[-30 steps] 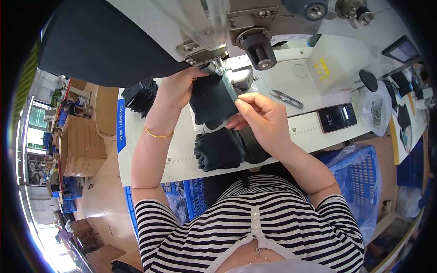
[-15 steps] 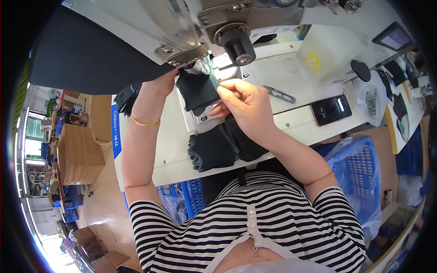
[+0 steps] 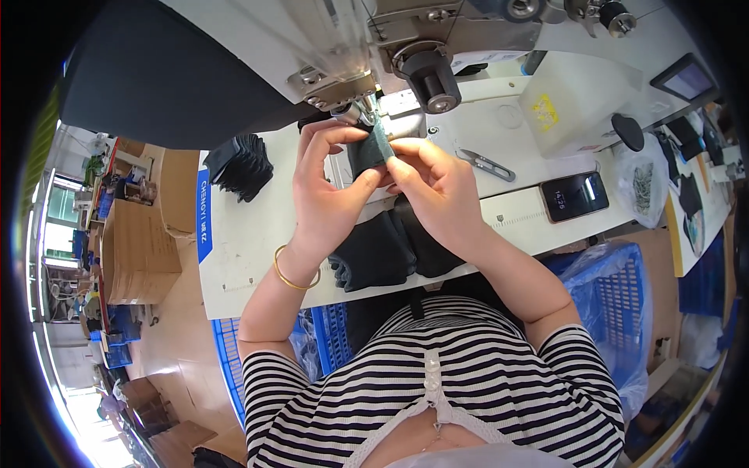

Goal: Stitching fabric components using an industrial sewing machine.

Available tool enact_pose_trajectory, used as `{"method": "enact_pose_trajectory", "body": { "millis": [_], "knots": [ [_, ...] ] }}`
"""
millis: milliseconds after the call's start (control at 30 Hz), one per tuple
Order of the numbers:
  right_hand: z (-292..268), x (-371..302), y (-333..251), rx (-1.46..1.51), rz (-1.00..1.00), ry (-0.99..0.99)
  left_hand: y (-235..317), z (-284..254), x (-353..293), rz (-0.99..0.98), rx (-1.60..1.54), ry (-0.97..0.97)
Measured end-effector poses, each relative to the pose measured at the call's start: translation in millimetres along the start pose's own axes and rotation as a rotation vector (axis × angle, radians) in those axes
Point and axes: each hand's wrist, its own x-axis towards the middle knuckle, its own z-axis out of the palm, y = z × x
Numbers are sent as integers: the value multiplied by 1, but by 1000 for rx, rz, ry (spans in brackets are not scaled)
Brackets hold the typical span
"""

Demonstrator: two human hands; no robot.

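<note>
- Left hand [image 3: 329, 195]: thumb and forefinger close on the left side of the dark cloth piece [image 3: 367, 154], the thumb at its near end and the forefinger higher up; the remaining fingertips are partly hidden.
- Right hand [image 3: 441, 199]: thumb and forefinger are clamped on the cloth's right edge, the other fingers curled beneath.
- The cloth is small and nearly black with a green-grey cast. Its surface looks matt and soft, and it bends between the hands rather than lying flat.
- Along its right side runs a paler, greyish-green strip that looks slightly fuzzy, catching the light near the machine. Whether this is a fold or a raw edge, I cannot tell.
- It sits between the two hands, its far end right at the metal foot parts of the sewing machine [image 3: 331, 86].
- Near the wrists, on the white table [image 3: 257, 246], lies a front stack [image 3: 373, 253] of similar dark pieces, its left edges layered and wavy; another dark bundle [image 3: 427, 253] sits just beside it.
- Farther left is a fanned stack [image 3: 239, 168] of dark pieces.
- Right of the hands lie thread snips [image 3: 490, 165] and a phone [image 3: 576, 196].
</note>
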Motion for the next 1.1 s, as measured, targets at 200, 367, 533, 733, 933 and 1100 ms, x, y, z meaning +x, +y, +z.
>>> {"method": "enact_pose_trajectory", "body": {
  "millis": [200,367,533,733,933,1100],
  "knots": [
    [-9,0,-7,-53,44,-77,8,6,-3,173,140,97],
    [-11,3,-7,-43,70,-83,7,7,1,668,442,115],
    [-12,4,-7,-39,44,-127,6,6,3,772,521,108],
    [-12,4,-9,-12,38,-114,9,5,2,811,581,76],
    [-11,8,-8,-202,-25,-85,7,4,-3,843,622,59],
    [-7,5,-11,-189,0,-46,6,4,-10,702,705,136]
  ]
}}
